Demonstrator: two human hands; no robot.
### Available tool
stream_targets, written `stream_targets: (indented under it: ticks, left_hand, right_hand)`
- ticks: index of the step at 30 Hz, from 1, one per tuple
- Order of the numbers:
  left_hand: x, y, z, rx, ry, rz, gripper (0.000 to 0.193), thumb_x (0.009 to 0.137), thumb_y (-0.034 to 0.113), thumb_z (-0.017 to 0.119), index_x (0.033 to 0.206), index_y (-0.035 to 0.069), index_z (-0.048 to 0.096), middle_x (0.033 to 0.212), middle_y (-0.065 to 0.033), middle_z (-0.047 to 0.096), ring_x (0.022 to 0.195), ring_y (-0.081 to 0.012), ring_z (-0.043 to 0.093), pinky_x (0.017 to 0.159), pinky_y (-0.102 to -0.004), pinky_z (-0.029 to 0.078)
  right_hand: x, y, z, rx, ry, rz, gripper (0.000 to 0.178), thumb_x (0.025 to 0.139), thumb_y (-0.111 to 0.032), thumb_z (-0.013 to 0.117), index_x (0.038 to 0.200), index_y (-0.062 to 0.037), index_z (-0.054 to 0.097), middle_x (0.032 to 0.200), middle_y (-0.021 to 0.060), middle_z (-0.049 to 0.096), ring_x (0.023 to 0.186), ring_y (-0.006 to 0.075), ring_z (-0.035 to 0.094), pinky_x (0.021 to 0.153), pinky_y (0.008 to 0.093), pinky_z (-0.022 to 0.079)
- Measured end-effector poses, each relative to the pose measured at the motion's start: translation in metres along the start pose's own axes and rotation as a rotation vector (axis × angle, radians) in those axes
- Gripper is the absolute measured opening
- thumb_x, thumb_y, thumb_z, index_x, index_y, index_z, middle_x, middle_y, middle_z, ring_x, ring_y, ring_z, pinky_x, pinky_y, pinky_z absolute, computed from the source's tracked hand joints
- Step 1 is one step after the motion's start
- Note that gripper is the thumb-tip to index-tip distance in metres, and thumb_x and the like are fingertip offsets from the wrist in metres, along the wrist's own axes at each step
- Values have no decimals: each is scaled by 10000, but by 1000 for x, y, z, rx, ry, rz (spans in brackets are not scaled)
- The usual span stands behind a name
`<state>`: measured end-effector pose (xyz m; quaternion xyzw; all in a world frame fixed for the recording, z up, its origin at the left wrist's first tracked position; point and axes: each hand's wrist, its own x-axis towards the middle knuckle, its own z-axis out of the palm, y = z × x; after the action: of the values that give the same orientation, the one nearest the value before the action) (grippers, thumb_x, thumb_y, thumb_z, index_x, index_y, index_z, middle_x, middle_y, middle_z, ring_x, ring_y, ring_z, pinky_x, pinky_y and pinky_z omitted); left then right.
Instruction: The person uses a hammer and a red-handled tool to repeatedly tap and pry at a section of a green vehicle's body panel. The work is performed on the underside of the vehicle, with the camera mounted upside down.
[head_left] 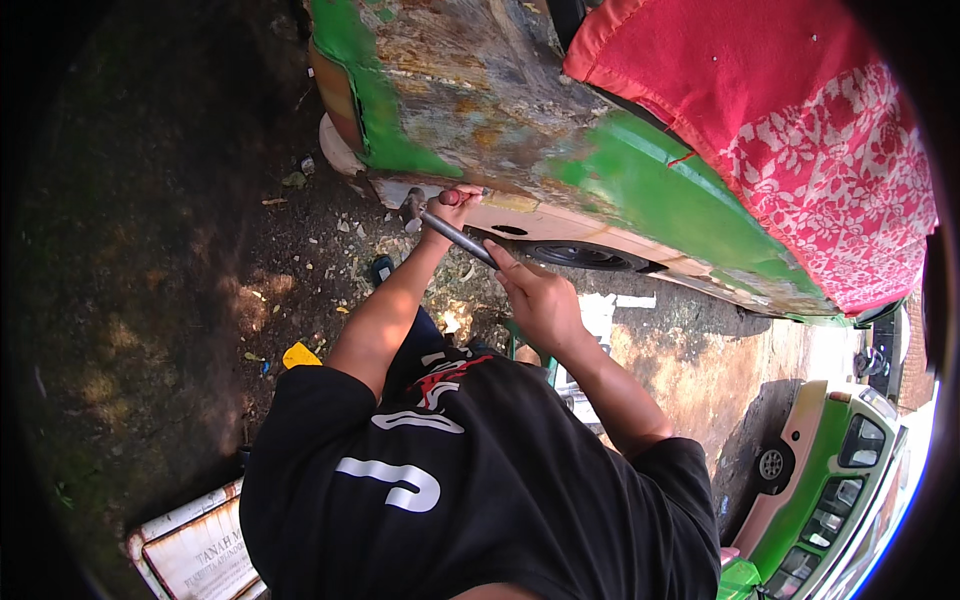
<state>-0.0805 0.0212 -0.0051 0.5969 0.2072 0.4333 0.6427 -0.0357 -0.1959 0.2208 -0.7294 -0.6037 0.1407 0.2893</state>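
My right hand (542,298) is closed around the grey handle of a hammer (462,242). The handle slants up to the left, and the hammer's head is beside my left wrist. My left hand (458,212) is closed on a short tool with a reddish end (450,197), up against the vehicle's lower side; its exact kind is hard to make out. That vehicle body (560,150) is green above and cream below, with worn, bare and rusty patches. Part of my left hand is hidden behind the hammer handle.
A red and white floral cloth (790,140) drapes over the vehicle at the upper right. Its wheel (580,256) shows just right of my hands. A rusty-edged white sign (200,550) lies lower left, near a yellow piece (300,355). Another green van (815,500) stands lower right.
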Motion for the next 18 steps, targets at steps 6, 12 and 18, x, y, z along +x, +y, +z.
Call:
stream_targets:
  ticks: [6,12,18]
  left_hand:
    - [-5,-18,-3,12,-1,3,71,890,-11,661,960,-6,664,1005,-88,705,932,-148,662,850,-296,536]
    - [-2,-9,2,-13,-19,5,84,890,61,693,947,1,680,1040,-95,709,971,-146,646,893,-298,512]
    - [-5,-10,2,-23,13,29,78,884,48,699,922,-20,688,1004,-103,716,938,-143,655,874,-285,509]
  right_hand:
    - [-8,31,10,-52,30,120,432,938,-189,593,1364,-251,561,768,159,658,657,356,650,583,452,518]
    - [-10,15,6,-117,18,102,450,920,-158,616,1359,-246,573,730,172,637,638,363,638,575,444,499]
    - [-14,14,6,-43,55,13,419,932,-186,609,1346,-246,583,730,172,640,636,368,637,567,448,497]
